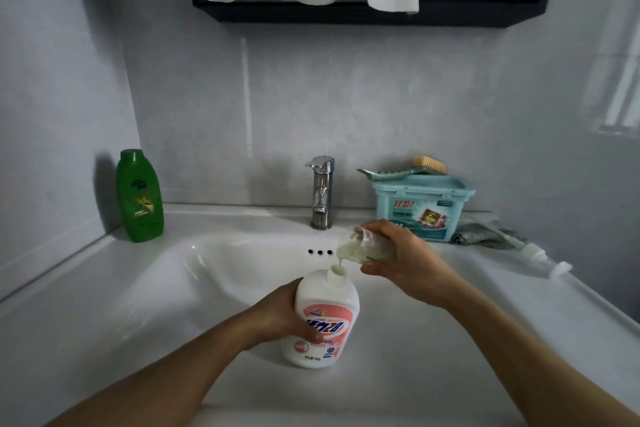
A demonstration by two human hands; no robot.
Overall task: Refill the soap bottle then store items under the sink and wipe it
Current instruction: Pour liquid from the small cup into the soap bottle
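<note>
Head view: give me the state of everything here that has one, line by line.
Soap bottle: neck open, pump off, gripped by left hand.
Clear cup: tipped, pouring white soap into the bottle, held by right hand.
Pump: lying on the counter.
Faucet: no water running.
Green bottle: upright, capped.
Teal box: lid shut, brush on top.
Cloth: crumpled.

Soap bottle [323, 319], front middle of the sink top [104, 305]: big blue characters on a pink label, upside down in this view, can't make them out; small print at its base is illegible. Box [420, 215], back right edge: red Chinese characters on white, too blurred to read. Green bottle [140, 198], back left corner: label text unreadable.
</note>
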